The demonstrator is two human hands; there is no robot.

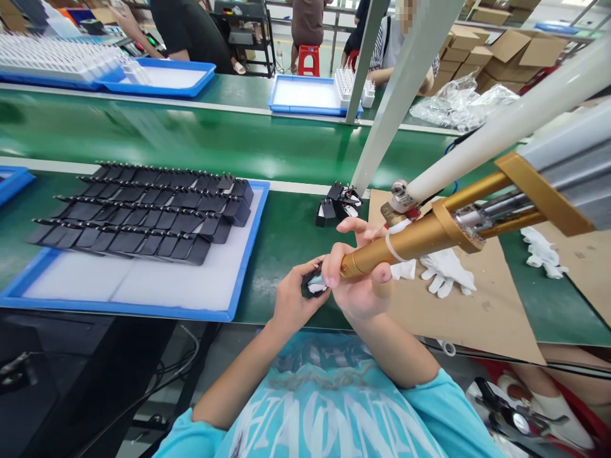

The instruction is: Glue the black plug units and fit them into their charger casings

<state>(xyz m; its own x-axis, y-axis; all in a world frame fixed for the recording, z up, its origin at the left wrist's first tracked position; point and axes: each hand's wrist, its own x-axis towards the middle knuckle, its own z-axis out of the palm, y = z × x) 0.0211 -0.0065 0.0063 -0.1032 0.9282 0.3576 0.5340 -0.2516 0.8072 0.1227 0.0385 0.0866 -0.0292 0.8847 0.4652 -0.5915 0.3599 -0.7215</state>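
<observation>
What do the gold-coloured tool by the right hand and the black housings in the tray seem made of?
Gold-coloured tool: probably metal with a satin, perhaps anodised finish, from its soft highlights. Black housings: likely smooth, low-sheen plastic, judging by their uniform moulded-looking faces.

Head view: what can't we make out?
All in the head view:
1. Small black-and-white piece: mostly hidden by the fingers of the left hand and right hand.
2. Gold metal cylindrical tool: front end lost among the right hand's fingers; it covers part of the palm, so the grip is unclear.
3. Grey ribbed cylinder: cut off by the right edge.
4. Far-left blue tray: cut off by the left edge.
</observation>
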